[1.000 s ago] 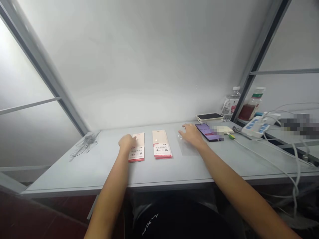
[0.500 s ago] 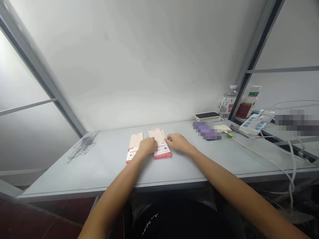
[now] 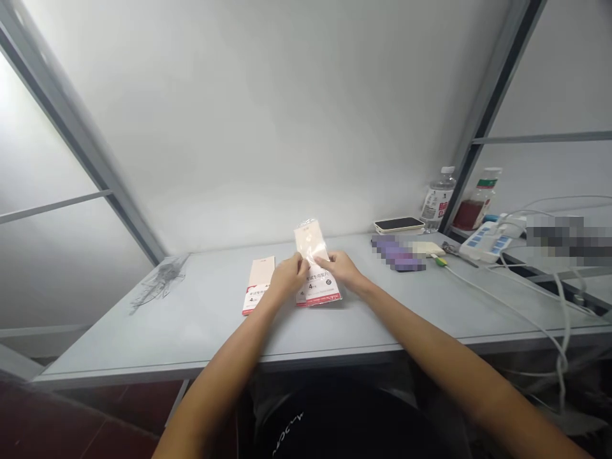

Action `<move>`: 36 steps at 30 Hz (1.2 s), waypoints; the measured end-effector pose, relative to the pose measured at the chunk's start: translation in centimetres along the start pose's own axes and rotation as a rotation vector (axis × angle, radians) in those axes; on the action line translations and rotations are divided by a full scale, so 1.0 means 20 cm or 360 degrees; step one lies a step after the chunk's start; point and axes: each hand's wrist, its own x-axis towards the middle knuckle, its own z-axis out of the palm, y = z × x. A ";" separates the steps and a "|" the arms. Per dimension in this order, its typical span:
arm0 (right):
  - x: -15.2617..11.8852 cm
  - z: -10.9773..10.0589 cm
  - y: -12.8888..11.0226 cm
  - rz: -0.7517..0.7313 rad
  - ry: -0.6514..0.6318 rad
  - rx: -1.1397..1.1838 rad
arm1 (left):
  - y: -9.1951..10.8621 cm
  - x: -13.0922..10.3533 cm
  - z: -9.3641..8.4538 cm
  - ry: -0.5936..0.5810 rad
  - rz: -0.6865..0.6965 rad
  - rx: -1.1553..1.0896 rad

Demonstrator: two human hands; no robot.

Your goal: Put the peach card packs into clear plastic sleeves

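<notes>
A flat packet (image 3: pixel 319 288), pale pink above with a white and red printed lower part and a shiny clear wrapper, is held tilted between both hands. My left hand (image 3: pixel 291 273) pinches its left edge. On its right edge is my right hand (image 3: pixel 341 268), with the thumb over the front. Beneath the held packet, part of another similar one (image 3: pixel 301 298) shows on the desk. To the left of my left hand, a further pink, white and red packet (image 3: pixel 261 271) lies on the desk, partly covered by my wrist.
On the desk (image 3: pixel 201 331), a phone (image 3: pixel 399 224), a pixelated purple item (image 3: pixel 398 253), a clear bottle (image 3: pixel 437 201) and a white cable (image 3: pixel 497 299) lie or stand at right. Behind them are a bottle of red liquid (image 3: pixel 473 207) and a power strip (image 3: pixel 485 241).
One packet has come up off the right-hand pile and now tilts between both hands. My right hand has closed on its edge. The left packet has stayed in place.
</notes>
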 end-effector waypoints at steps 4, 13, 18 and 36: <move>-0.01 0.02 -0.01 -0.0048 0.0059 0.0089 | 0.01 -0.01 0.02 0.0047 -0.0095 0.0016; -0.03 0.03 0.00 0.0104 -0.0056 0.0145 | 0.01 -0.01 0.02 -0.0030 0.0075 -0.0142; -0.03 0.03 0.00 0.0039 -0.0135 0.0077 | 0.00 -0.01 0.02 -0.0111 0.0095 -0.0369; -0.03 0.04 0.03 -0.0083 -0.0018 0.0132 | -0.03 0.02 0.03 -0.0040 0.0104 -0.0768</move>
